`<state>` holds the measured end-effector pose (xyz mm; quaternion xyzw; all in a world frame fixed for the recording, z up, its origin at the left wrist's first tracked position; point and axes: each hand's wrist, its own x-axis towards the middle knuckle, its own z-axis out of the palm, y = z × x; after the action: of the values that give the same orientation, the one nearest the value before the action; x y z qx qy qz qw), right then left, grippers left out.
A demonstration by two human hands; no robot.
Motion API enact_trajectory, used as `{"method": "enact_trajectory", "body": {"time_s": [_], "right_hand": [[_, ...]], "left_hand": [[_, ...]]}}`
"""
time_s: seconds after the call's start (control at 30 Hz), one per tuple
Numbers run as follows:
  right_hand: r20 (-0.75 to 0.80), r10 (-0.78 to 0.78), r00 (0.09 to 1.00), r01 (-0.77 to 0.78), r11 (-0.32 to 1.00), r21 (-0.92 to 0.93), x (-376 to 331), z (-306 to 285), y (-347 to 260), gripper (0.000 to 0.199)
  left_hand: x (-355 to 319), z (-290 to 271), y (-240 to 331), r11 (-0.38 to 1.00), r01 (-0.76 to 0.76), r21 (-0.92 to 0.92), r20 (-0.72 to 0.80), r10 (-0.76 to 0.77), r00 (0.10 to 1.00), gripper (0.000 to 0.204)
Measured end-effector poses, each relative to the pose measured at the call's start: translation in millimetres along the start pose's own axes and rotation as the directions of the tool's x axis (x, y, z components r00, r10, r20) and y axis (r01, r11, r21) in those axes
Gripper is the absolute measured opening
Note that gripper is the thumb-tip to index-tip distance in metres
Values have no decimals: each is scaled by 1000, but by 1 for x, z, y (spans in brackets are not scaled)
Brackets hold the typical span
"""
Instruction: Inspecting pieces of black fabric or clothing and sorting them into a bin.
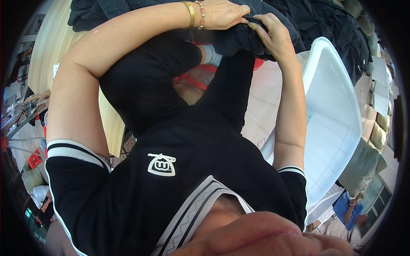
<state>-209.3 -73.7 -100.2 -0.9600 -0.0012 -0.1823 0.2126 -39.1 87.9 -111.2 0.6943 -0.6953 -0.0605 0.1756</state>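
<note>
My left hand [224,15], with bracelets at the wrist, is closed in a pinch on a dark garment [239,39] at the top of the view. Close to its right, my right hand [273,35] pinches the same garment between thumb and fingers. Between the two sets of fingertips runs a narrow black edge [255,21], like a band or seam; its exact kind is unclear. The dark grey cloth hangs down at my knees, and part of it is cut off by the view's upper rim.
A white plastic tub [337,98] stands right of my right arm. Black clothes [331,32] lie heaped beyond it. A pale wooden board [51,51] is at the left. Something red [191,81] shows between my legs. A person in blue [348,209] is far off at lower right.
</note>
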Motion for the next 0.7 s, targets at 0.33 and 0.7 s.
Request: {"method": "enact_trajectory", "body": {"time_s": [0.33, 0.7], "right_hand": [[11, -53, 999, 54, 997, -54, -4, 5, 4, 22], [-23, -77, 997, 73, 985, -155, -4, 12, 5, 20]], "left_hand": [[-4, 5, -5, 993, -96, 64, -64, 100, 993, 31], [-1, 9, -16, 976, -161, 145, -96, 176, 980, 31]]}}
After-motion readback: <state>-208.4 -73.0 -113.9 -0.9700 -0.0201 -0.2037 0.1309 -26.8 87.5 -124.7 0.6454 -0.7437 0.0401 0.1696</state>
